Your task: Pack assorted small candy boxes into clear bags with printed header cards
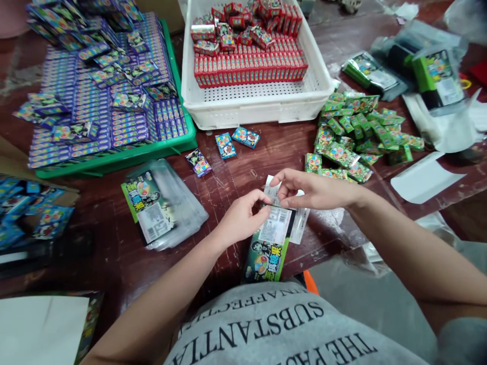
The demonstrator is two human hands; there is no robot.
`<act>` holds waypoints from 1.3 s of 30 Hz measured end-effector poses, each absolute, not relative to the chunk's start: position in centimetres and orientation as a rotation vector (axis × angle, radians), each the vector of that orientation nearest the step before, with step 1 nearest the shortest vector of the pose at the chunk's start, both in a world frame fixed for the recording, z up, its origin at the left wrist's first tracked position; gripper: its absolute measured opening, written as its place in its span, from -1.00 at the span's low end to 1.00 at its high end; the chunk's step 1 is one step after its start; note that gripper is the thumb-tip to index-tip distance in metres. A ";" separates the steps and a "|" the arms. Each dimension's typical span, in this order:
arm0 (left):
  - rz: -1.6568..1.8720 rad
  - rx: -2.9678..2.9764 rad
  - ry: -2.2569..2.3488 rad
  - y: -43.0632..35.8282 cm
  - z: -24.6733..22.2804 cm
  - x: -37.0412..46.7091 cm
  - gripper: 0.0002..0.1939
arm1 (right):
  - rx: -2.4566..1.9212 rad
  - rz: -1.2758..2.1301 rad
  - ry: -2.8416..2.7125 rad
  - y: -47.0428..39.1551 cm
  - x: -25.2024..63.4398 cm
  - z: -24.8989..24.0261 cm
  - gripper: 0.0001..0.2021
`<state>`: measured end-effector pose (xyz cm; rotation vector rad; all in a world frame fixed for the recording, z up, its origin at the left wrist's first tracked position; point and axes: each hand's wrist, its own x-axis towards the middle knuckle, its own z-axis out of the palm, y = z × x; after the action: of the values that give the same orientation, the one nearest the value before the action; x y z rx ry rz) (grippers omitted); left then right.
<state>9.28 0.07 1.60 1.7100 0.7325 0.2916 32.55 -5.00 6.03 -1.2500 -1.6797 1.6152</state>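
Note:
A green and black printed card with a white label panel lies in front of my body, its pictures upside down to me. My left hand is closed at the card's far edge, thumb and forefinger pinched there. My right hand is bent over the same edge, its fingers curled together against a white label strip. Part of another white label strip sticks out at the card's right side. My fingers partly hide what is between them.
Clear plastic sleeves with a similar card lie left. Small candy boxes fill a green tray and a white crate. Loose green boxes are heaped right, near bagged packs. Two blue boxes lie mid-table beside a purple box.

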 end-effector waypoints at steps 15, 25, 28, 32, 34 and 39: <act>0.375 1.620 0.801 -0.6 2.0 7.9 -0.87 | -1.702 0.180 -2.011 -10.3 26.5 3.6 -0.61; 0.678 1.422 0.964 2.5 3.3 2.4 -0.71 | -1.549 0.521 -1.541 -10.4 26.0 3.1 -0.19; 1.018 1.099 1.115 3.0 3.9 -1.1 -0.51 | -1.491 0.670 -1.186 -11.3 25.0 2.5 -0.18; 1.052 1.025 1.110 0.0 3.5 -2.8 -0.35 | -1.405 0.808 -0.983 -10.4 22.7 1.8 -0.18; 0.971 1.095 1.074 -2.0 3.0 -2.8 -0.41 | -1.395 0.731 -0.924 -9.5 22.5 2.1 -0.23; 0.692 1.433 0.892 -4.0 2.7 -1.3 -0.72 | -1.331 0.972 -1.162 -8.5 23.3 2.9 -0.16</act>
<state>-1.28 -3.99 2.68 1.4334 0.8922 0.6925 23.25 -8.52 2.87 -1.3306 -1.1617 0.9722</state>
